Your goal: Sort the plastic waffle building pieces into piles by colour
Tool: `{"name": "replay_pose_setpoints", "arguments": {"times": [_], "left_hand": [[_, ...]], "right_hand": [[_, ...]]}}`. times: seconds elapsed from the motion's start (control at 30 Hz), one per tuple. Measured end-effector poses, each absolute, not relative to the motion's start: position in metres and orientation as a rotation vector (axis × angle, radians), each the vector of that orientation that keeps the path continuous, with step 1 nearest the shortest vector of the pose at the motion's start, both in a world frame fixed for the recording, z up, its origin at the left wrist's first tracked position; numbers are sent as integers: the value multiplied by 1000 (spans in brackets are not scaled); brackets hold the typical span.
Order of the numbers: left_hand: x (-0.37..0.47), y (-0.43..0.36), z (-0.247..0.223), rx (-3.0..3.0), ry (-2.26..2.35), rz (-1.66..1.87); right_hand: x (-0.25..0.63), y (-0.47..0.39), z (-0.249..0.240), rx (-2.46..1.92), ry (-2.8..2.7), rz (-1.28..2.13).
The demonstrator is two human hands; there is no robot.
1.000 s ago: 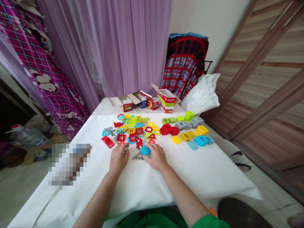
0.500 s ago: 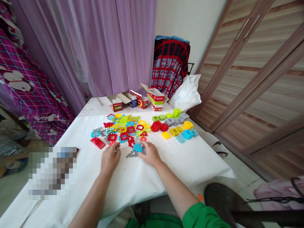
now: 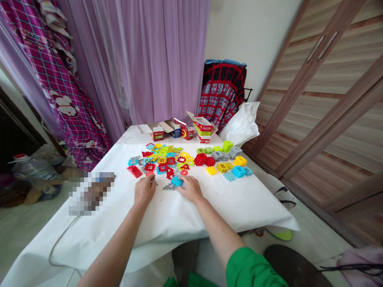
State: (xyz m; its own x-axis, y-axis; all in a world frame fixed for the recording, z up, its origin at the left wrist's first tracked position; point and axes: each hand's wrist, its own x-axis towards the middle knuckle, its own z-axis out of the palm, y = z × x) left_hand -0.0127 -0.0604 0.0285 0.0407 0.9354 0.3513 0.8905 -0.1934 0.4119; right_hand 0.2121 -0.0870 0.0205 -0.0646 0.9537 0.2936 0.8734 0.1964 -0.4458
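My left hand (image 3: 145,189) is closed at the near edge of a mixed pile of plastic pieces (image 3: 163,159), with a small grey piece (image 3: 153,182) at its fingertips. My right hand (image 3: 190,188) has its thumb and fingers at a blue toothed piece (image 3: 176,181), gripping its right side. Grey pieces (image 3: 169,186) lie on the table just left of and below the blue one. A red part (image 3: 134,172) rests left of the pile. To the right stand groups sorted by colour: red (image 3: 204,160), grey (image 3: 220,156), yellow (image 3: 224,167), blue (image 3: 238,172) and green (image 3: 227,146).
Open cardboard boxes (image 3: 157,132) line the back of the white-covered table (image 3: 239,207), beside a white plastic bag (image 3: 242,123). A blurred-out object (image 3: 92,193) with a cable lies at the left. Wardrobe doors (image 3: 323,99) stand to the right.
The view has shifted, so the table sits further right in it. A grey piece now shows more plainly at my left fingertips. My right hand stays at the blue piece.
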Motion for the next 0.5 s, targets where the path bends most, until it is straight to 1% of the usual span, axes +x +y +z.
{"name": "replay_pose_setpoints", "arguments": {"times": [0.23, 0.4, 0.5], "left_hand": [[-14, -62, 28, 2213, 1998, 847], [-17, -62, 25, 2199, 2003, 886], [-20, -60, 24, 2203, 1985, 910]], "right_hand": [[214, -87, 10, -1683, -1784, 149], [243, -86, 3, -1842, -1460, -27], [268, -82, 4, -1939, -1364, -132]]}}
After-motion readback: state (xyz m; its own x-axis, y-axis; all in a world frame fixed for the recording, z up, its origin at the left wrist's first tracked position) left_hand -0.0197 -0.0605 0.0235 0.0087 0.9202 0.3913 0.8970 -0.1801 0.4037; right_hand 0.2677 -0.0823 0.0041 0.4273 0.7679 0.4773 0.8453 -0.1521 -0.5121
